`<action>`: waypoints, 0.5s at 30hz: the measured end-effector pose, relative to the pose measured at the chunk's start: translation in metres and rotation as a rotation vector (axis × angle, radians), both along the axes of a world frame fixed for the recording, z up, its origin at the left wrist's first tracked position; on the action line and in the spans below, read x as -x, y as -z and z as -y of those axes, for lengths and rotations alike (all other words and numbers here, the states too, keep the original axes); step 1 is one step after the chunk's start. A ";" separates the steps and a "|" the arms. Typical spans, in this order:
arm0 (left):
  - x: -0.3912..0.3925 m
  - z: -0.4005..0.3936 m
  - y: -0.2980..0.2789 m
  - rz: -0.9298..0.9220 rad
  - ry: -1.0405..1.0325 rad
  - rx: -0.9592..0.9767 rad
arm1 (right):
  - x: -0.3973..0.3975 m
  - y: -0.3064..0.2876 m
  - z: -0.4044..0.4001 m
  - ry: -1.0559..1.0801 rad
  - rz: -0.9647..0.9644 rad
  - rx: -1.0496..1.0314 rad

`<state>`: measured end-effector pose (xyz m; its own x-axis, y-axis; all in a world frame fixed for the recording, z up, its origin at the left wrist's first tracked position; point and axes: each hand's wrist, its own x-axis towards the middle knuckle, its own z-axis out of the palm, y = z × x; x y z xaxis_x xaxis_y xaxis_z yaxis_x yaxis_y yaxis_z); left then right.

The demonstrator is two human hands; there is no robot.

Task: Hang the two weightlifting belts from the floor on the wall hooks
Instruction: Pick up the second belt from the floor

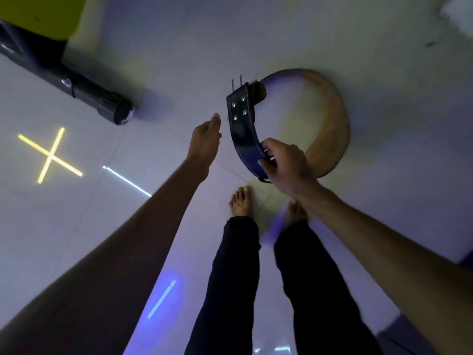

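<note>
Black-and-tan leather weightlifting belt (pixel 294 119) curled in a loop, held up over the glossy pale floor (pixel 76 226) at about 1 o'clock from the bare feet (pixel 240 201). Right hand (pixel 286 165) clamped around its black strap end. Left hand (pixel 206 142) empty, fingers loosely extended, just beside the strap at 9 o'clock. Dark bar (pixel 99 98) at 10 o'clock.

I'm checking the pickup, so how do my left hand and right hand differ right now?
The right hand is closed around the dark strap end of the weightlifting belt; the left hand holds nothing. The right hand touches the belt, while the left hand sits just beside it, fingers extended toward the riveted end. Both are bare and reach forward.
</note>
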<state>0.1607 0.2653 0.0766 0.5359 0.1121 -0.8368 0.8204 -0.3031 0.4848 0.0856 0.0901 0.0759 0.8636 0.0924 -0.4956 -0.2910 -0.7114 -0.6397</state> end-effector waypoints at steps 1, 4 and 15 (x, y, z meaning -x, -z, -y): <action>-0.005 0.013 -0.023 0.012 0.006 0.020 | -0.001 -0.026 0.016 0.050 -0.014 -0.035; -0.015 0.055 -0.098 0.051 0.046 0.127 | -0.003 -0.102 0.068 0.161 -0.026 -0.115; -0.080 0.170 -0.366 0.392 0.309 0.247 | 0.005 -0.353 0.150 0.410 0.276 -0.246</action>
<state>0.2411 0.0951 0.4427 0.7892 -0.2741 -0.5495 0.4552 -0.3396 0.8231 0.0808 -0.0598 0.4288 0.9481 -0.1944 -0.2516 -0.3104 -0.3946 -0.8648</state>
